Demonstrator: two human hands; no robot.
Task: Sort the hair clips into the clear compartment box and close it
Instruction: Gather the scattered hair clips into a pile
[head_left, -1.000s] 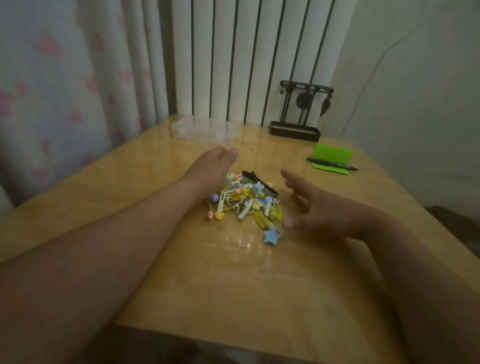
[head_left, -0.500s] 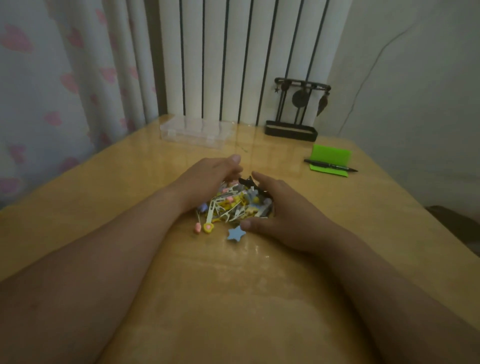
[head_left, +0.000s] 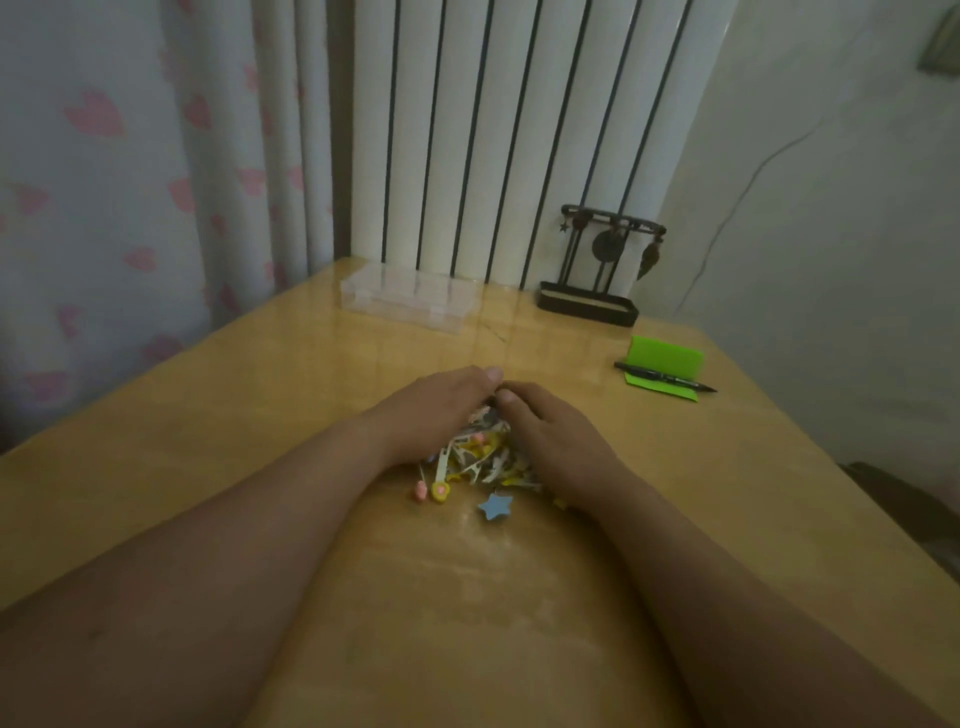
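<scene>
A heap of small colourful hair clips (head_left: 475, 460) lies on the wooden table (head_left: 260, 415), in the middle. My left hand (head_left: 436, 410) cups the heap from the left and my right hand (head_left: 553, 441) cups it from the right. Their fingers curve round it and the tips meet at the far side. A blue star clip (head_left: 496, 506) and two pink and yellow clips (head_left: 431, 491) lie loose at the near edge of the heap. The clear compartment box (head_left: 410, 296) stands at the far end of the table with its lid down, well beyond both hands.
A black metal stand (head_left: 592, 291) sits at the back, right of the box. A green card with a black pen (head_left: 665, 376) across it lies at the right. Curtains hang behind the table's far and left edges.
Both hands have closed in on the heap from either side until their fingertips met, bunching the clips together. The camera has tilted slightly, so the table sits lower in view.
</scene>
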